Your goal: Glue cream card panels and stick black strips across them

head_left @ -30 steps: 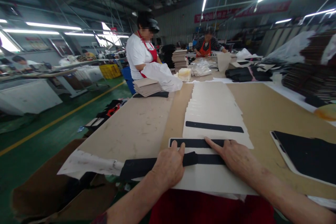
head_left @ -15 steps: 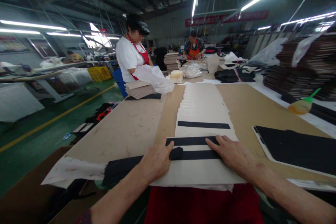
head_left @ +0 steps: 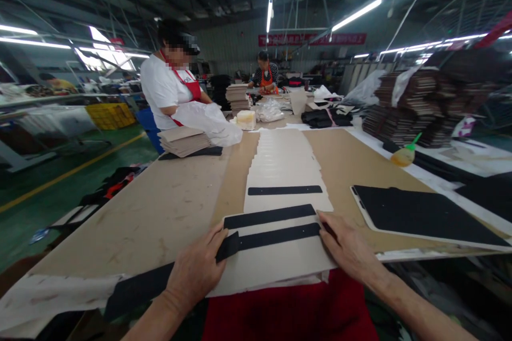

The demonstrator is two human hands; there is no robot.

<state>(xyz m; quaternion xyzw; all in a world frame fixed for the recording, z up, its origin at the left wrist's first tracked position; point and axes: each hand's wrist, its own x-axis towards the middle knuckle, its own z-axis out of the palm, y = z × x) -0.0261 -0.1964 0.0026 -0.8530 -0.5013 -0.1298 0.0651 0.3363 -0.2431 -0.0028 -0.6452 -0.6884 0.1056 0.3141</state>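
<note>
A pale board (head_left: 276,266) with two black strips across it lies at the table's near edge. The upper strip (head_left: 270,217) runs along its far edge; the lower strip (head_left: 280,237) runs parallel below. My left hand (head_left: 198,261) grips the board's left edge, thumb and fingers closed, with a loose black strip end (head_left: 229,246) beside its fingertips. At the opposite edge, my right hand (head_left: 344,242) pinches the board's upper right side. Beyond it, overlapping pale boards (head_left: 284,165) extend away, the nearest carrying one black strip (head_left: 285,190).
A black-covered panel (head_left: 420,213) rests at right, with a glue bottle (head_left: 403,156) behind it. Black strips (head_left: 136,287) lie at the left front edge. A co-worker (head_left: 164,85) stands left, near stacked boards (head_left: 184,141); another person (head_left: 264,74) works at the back.
My hands have shifted from pressing on the upper strip to gripping the board's two side edges. The board has tilted, its right side higher in view. The camera view has turned right.
</note>
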